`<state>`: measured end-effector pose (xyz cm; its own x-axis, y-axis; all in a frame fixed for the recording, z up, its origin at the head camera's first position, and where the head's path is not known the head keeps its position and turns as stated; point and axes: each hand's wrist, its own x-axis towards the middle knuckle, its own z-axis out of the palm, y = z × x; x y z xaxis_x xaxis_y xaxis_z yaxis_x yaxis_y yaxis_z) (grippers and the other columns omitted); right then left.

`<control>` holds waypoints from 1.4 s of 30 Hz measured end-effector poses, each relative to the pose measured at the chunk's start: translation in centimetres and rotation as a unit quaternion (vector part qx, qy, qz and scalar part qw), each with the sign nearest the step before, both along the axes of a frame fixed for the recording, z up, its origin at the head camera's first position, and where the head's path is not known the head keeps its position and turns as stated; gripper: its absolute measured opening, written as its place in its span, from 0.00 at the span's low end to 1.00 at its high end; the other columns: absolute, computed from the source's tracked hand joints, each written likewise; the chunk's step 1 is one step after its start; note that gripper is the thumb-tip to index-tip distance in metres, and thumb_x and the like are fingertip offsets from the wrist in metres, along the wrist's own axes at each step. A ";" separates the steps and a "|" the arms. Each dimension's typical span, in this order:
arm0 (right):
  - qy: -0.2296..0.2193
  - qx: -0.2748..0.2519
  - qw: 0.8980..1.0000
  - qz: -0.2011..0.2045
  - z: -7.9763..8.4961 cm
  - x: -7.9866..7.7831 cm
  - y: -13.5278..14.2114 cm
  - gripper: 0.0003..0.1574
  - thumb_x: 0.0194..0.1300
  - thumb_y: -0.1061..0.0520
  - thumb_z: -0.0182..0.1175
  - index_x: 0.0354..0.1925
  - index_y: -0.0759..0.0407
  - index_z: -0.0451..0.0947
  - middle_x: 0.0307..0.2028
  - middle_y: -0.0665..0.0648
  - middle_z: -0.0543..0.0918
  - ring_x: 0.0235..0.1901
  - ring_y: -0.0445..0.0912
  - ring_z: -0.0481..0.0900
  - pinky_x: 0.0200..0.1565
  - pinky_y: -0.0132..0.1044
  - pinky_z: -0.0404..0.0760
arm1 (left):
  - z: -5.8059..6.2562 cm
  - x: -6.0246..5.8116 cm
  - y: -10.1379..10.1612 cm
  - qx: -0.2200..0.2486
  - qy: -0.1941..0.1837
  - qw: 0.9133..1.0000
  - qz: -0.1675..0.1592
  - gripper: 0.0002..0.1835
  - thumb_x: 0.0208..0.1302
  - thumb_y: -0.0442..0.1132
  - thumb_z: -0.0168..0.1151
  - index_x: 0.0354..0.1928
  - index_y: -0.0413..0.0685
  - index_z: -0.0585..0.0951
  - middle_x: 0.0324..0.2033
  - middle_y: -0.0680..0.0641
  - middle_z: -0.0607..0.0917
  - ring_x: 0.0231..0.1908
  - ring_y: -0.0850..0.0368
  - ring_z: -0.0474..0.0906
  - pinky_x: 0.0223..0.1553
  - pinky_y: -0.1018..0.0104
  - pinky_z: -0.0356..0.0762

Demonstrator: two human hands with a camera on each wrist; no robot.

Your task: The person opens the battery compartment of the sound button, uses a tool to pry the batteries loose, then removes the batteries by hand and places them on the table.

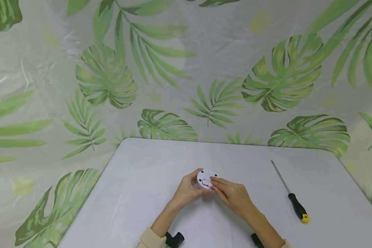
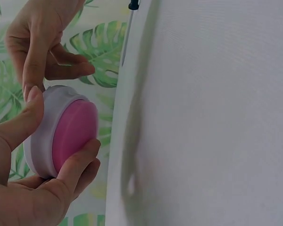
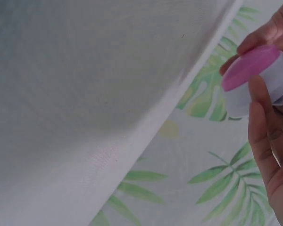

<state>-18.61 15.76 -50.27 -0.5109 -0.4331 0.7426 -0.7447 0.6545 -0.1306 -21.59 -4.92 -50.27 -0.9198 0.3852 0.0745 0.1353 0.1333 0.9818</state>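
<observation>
My left hand (image 1: pixel 187 187) holds a round button device (image 1: pixel 204 175) by its sides, thumb and fingers around the rim. Its white back, with small speaker holes, dark round feet and a rectangular battery cover outline, faces up in the head view. A pink domed top (image 2: pixel 78 132) shows on its other side in the left wrist view. Fairly straight fingers of my right hand (image 1: pixel 235 198) touch the back beside the cover outline and the device's edge. In the right wrist view, a small pale edge (image 3: pixel 281 100) juts from under the white base, partly hidden by the fingers.
A screwdriver (image 1: pixel 292 196) with a black and yellow handle lies on the white table (image 1: pixel 142 165), to the right of my hands. Black wrist mounts (image 1: pixel 175 240) sit by the forearms. A leaf-patterned sheet (image 1: pixel 217 69) hangs behind the table.
</observation>
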 end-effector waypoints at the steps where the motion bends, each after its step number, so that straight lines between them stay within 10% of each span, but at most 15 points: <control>1: -0.003 0.002 1.000 0.002 0.0 0.0 0.0 0.13 0.62 0.60 0.72 0.44 0.66 0.90 0.45 0.60 0.92 0.36 0.49 0.92 0.27 0.26 0.83 | -0.1 0.0 0.0 0.002 -0.003 1.000 -0.001 0.48 0.55 0.31 0.79 0.75 0.29 0.64 0.70 0.34 0.75 0.71 0.39 0.72 0.71 0.48 0.73; 9: -0.038 0.005 0.999 0.001 0.3 0.3 -0.1 0.17 0.50 0.64 0.78 0.42 0.62 0.91 0.41 0.58 0.93 0.34 0.48 0.92 0.27 0.25 0.82 | -0.8 -0.3 0.0 0.005 -0.012 1.000 -0.002 0.49 0.55 0.31 0.80 0.75 0.28 0.63 0.71 0.33 0.74 0.72 0.39 0.71 0.72 0.49 0.71; 22: -0.184 -0.012 0.982 -0.033 1.7 0.2 1.6 0.18 0.58 0.60 0.77 0.47 0.61 0.88 0.43 0.52 0.87 0.25 0.32 0.74 0.23 0.21 0.70 | -1.3 -0.6 0.1 -0.003 -0.013 1.000 0.003 0.49 0.53 0.31 0.80 0.75 0.29 0.64 0.71 0.33 0.74 0.74 0.37 0.68 0.75 0.44 0.66; 34: -0.317 0.006 0.924 -0.214 3.7 -3.3 8.3 0.17 0.66 0.57 0.70 0.49 0.67 0.86 0.45 0.64 0.85 0.33 0.51 0.83 0.29 0.41 0.81 | -1.7 -0.5 -0.1 0.003 -0.025 1.000 -0.002 0.50 0.52 0.28 0.80 0.75 0.28 0.63 0.72 0.33 0.73 0.75 0.38 0.66 0.78 0.45 0.60; 42: -0.405 0.062 0.864 -0.294 4.1 -7.4 14.2 0.18 0.68 0.57 0.65 0.44 0.74 0.83 0.43 0.72 0.86 0.35 0.57 0.83 0.30 0.48 0.82 | -1.9 -0.4 0.1 -0.008 -0.022 1.000 -0.004 0.50 0.51 0.28 0.80 0.75 0.29 0.64 0.72 0.33 0.72 0.76 0.38 0.63 0.78 0.45 0.58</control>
<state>-25.99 29.97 -46.18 -0.9996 0.0274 0.0057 0.0236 0.9352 -0.3534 -21.94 -4.83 -52.20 -0.9189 0.3935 0.0283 0.0939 0.1484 0.9845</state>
